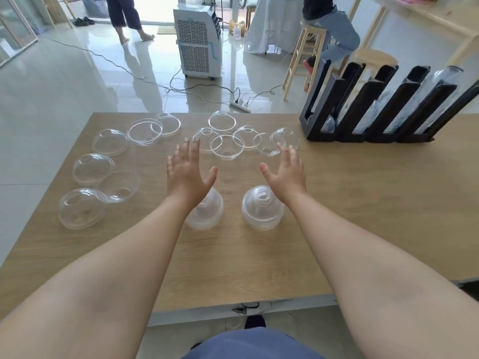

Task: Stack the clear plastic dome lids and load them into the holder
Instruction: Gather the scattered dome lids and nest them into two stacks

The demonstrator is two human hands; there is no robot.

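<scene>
**Two short stacks started, loose dome lids across the far side of the table**

Two bare hands reach forward over the wooden table [363, 203], both spread flat with fingers apart and nothing in them. The left hand [188, 172] hovers just short of the middle cluster of loose lids [227, 141]; the right hand [285, 172] has its fingertips at the near edge of the lid [285, 137] at the right end of that cluster, though whether it touches cannot be told.

Nearer the person stand two small stacks of clear dome lids, rims down. The left stack [207, 213] is partly hidden behind the left wrist; the right stack [263, 211] sits just beside the right wrist, in full view.

More single lids lie scattered on the left side [90, 169], some dome up, some tipped over or upturned.

At the far right corner stands the black slotted holder [375, 110], its channels leaning back. Clear plastic shows in several channels, most plainly in the rightmost [440, 84].

Beyond the table are a tiled floor, an air cooler [197, 40] and a wooden stool [308, 55].
</scene>
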